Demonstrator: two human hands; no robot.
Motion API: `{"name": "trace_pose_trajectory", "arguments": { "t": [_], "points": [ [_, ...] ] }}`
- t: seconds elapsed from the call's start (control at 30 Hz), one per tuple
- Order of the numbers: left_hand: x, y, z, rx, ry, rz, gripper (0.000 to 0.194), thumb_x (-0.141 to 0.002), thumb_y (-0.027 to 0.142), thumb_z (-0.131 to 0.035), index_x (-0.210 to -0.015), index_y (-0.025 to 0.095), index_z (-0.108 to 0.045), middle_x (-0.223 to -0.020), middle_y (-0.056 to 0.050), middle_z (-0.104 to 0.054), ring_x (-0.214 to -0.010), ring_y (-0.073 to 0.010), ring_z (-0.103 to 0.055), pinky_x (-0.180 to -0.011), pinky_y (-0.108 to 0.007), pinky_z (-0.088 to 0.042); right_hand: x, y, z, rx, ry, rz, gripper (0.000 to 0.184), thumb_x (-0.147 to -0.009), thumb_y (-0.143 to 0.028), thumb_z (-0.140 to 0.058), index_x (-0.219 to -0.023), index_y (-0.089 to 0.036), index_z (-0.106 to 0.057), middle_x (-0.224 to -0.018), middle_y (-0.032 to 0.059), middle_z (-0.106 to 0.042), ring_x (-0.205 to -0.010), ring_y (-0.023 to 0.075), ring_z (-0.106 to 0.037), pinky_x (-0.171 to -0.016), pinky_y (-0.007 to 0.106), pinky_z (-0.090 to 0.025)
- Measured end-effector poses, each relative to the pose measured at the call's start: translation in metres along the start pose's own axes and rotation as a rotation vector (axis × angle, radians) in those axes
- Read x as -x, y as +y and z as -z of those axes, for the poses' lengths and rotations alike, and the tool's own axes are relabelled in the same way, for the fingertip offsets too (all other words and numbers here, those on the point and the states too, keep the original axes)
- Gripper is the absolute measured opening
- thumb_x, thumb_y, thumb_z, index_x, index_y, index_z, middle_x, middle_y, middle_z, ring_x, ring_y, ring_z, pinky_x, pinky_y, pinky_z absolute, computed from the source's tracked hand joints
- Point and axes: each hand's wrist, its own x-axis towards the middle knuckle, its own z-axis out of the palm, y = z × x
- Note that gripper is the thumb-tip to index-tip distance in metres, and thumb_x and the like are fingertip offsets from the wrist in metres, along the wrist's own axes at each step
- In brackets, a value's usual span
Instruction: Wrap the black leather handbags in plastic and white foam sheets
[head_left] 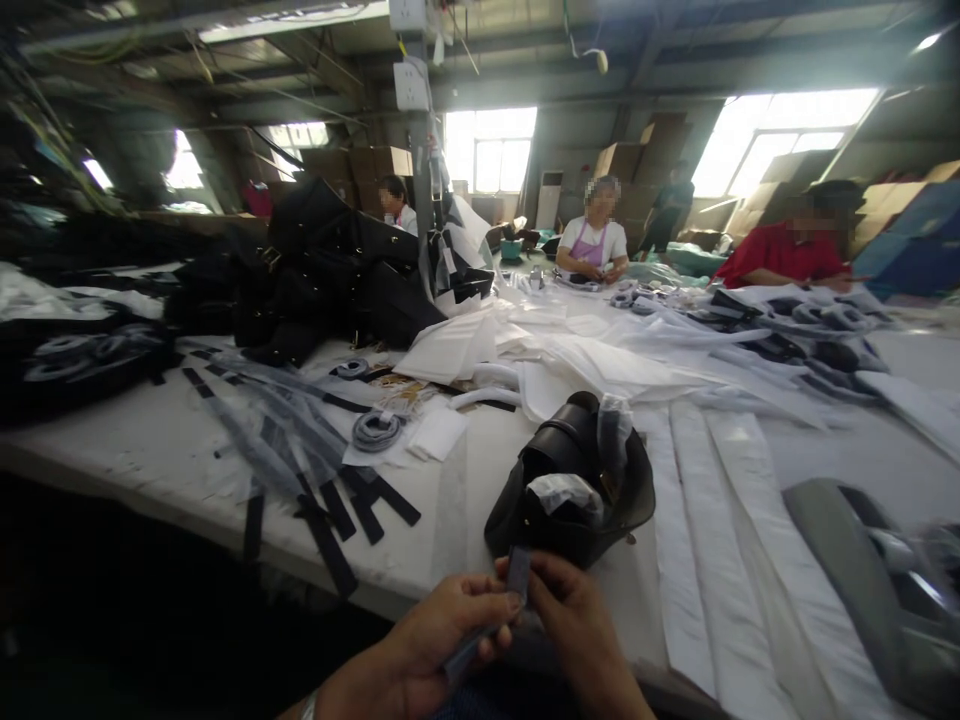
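- Black straps (pixel 322 545) fanned across the bench (pixel 169 445), a pile of black bags (pixel 322 260) behind them.
- A grey coil (pixel 377 430) just beside the straps.
- Left hand (pixel 439 625), gripping a dark strip (pixel 518 574) at the bench's front edge.
- Right hand (pixel 574 605), fingers closed on the strip's upper end.
- An open black bag (pixel 525 500) just beyond both hands.
- Long white strips (pixel 731 530) lying side by side.

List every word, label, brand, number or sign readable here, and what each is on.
No text is legible.
White tag by the pole: too small to read.
Cardboard boxes: any print too blurred.
Dark strip at the left hand and right hand: no lettering shows.
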Motion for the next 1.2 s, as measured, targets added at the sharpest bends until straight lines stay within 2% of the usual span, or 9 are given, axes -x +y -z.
{"name": "trace_pose_trajectory", "arguments": {
  "t": [0.17,0.27,0.4,0.57,0.7,0.8,0.93,1.07,1.2],
  "points": [
    [0.005,0.0,-0.005,-0.002,-0.009,0.002,0.035,-0.059,0.025,-0.089,-0.083,0.009,-0.069,-0.072,-0.003,-0.065,-0.051,-0.0033,-0.054,-0.04,-0.008,-0.034,-0.003,-0.007,0.0,-0.034,-0.091,0.028,0.037,-0.077,-0.055,-0.072,-0.081,-0.019,-0.079,-0.081,0.0084,-0.076,-0.076,0.0251,-0.07,-0.073,0.033,-0.052],
    [0.007,-0.001,-0.008,-0.019,0.0,0.01,0.034,-0.058,0.022,-0.089,-0.081,0.008,-0.069,-0.069,-0.002,-0.064,-0.048,-0.0035,-0.054,-0.038,-0.008,-0.034,-0.005,-0.012,-0.002,-0.058,-0.138,0.045,0.035,-0.077,-0.053,-0.072,-0.079,-0.018,-0.078,-0.081,0.0085,-0.076,-0.077,0.0255,-0.07,-0.072,0.032,-0.053],
    [0.008,-0.002,-0.009,-0.008,0.003,-0.016,0.034,-0.059,0.022,-0.088,-0.083,0.008,-0.068,-0.069,-0.001,-0.061,-0.05,-0.0032,-0.054,-0.039,-0.008,-0.034,-0.006,-0.018,-0.006,-0.059,-0.157,0.035,0.032,-0.077,-0.049,-0.072,-0.083,-0.018,-0.078,-0.088,0.0095,-0.077,-0.089,0.0284,-0.07,-0.081,0.035,-0.053],
    [0.01,-0.004,-0.006,-0.022,0.009,-0.101,0.032,-0.063,0.028,-0.086,-0.083,0.01,-0.069,-0.074,-0.001,-0.063,-0.053,-0.0026,-0.053,-0.042,-0.008,-0.034,0.001,-0.018,-0.005,-0.131,-0.123,-0.032,0.034,-0.073,-0.041,-0.076,-0.1,-0.02,-0.077,-0.109,0.0108,-0.074,-0.105,0.0314,-0.066,-0.097,0.045,-0.046],
    [0.009,-0.008,-0.002,-0.083,0.025,-0.202,0.028,-0.068,0.029,-0.084,-0.083,0.01,-0.07,-0.065,-0.001,-0.061,-0.051,-0.0043,-0.051,-0.045,-0.011,-0.033,0.011,-0.012,0.001,-0.318,-0.218,-0.1,0.043,-0.067,-0.023,-0.076,-0.11,-0.022,-0.074,-0.115,0.008,-0.072,-0.112,0.0287,-0.063,-0.104,0.042,-0.04],
    [0.006,-0.012,0.0,-0.158,0.041,-0.28,0.027,-0.072,0.032,-0.08,-0.086,0.011,-0.069,-0.064,-0.001,-0.061,-0.052,-0.0057,-0.05,-0.047,-0.014,-0.034,0.016,-0.008,-0.001,-0.551,-0.309,-0.168,0.049,-0.065,-0.018,-0.072,-0.114,-0.021,-0.073,-0.108,0.0076,-0.073,-0.099,0.0257,-0.066,-0.095,0.039,-0.046],
    [0.002,-0.015,-0.001,-0.214,0.032,-0.318,0.033,-0.073,0.037,-0.08,-0.088,0.01,-0.069,-0.067,-0.001,-0.06,-0.056,-0.0076,-0.051,-0.049,-0.016,-0.033,0.018,-0.008,-0.012,-0.698,-0.325,-0.172,0.037,-0.074,-0.03,-0.068,-0.108,-0.016,-0.074,-0.103,0.0094,-0.072,-0.081,0.0201,-0.065,-0.078,0.033,-0.052],
    [0.002,-0.016,-0.003,-0.192,0.014,-0.339,0.033,-0.072,0.038,-0.081,-0.085,0.011,-0.067,-0.067,0.0,-0.058,-0.056,-0.0074,-0.049,-0.049,-0.017,-0.032,0.016,-0.012,-0.023,-0.608,-0.306,-0.149,0.039,-0.076,-0.039,-0.073,-0.108,-0.018,-0.072,-0.121,0.011,-0.066,-0.08,0.0201,-0.064,-0.061,0.028,-0.051],
    [0.005,-0.016,-0.004,-0.222,0.055,-0.382,0.039,-0.074,0.045,-0.079,-0.087,0.011,-0.067,-0.066,0.0,-0.059,-0.055,-0.0075,-0.048,-0.05,-0.018,-0.032,0.011,-0.013,-0.025,-0.305,-0.112,-0.094,0.049,-0.076,-0.052,-0.075,-0.109,-0.016,-0.073,-0.107,0.012,-0.072,-0.073,0.0202,-0.065,-0.06,0.029,-0.052]
  ]
}}
